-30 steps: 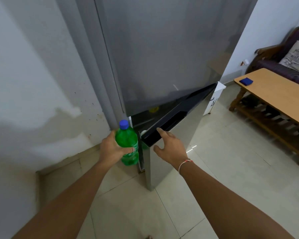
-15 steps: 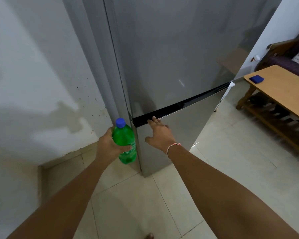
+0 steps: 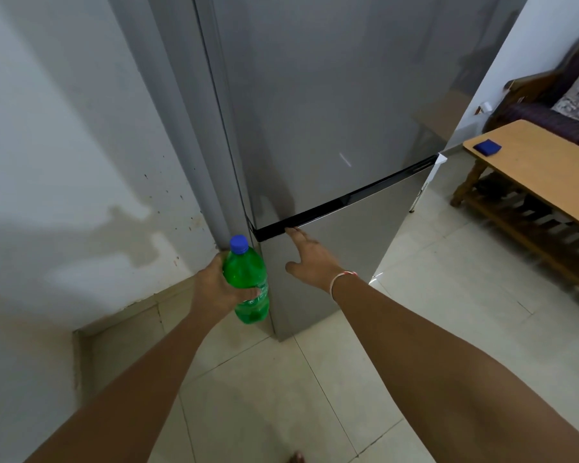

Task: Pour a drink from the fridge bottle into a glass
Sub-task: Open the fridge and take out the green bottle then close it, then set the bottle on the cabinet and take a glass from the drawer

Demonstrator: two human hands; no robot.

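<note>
A green plastic bottle (image 3: pixel 248 282) with a blue cap stands upright in my left hand (image 3: pixel 214 290), whose fingers wrap round its middle. It hangs just left of the grey fridge (image 3: pixel 331 111), near the fridge's bottom corner. My right hand (image 3: pixel 310 259) lies flat with straight fingers against the lower fridge door (image 3: pixel 355 248), fingertips at the black handle strip (image 3: pixel 341 202). Both fridge doors look closed. No glass is in view.
A white wall stands at the left with a tiled skirting. A wooden coffee table (image 3: pixel 542 172) with a small blue object (image 3: pixel 487 147) on it stands at the right. Behind the table is a dark sofa (image 3: pixel 549 105) with a cushion. Pale floor tiles (image 3: pixel 315 396) spread below.
The lower fridge door swung from ajar to closed under my right hand. The bottle stayed in my left hand, beside the fridge.
</note>
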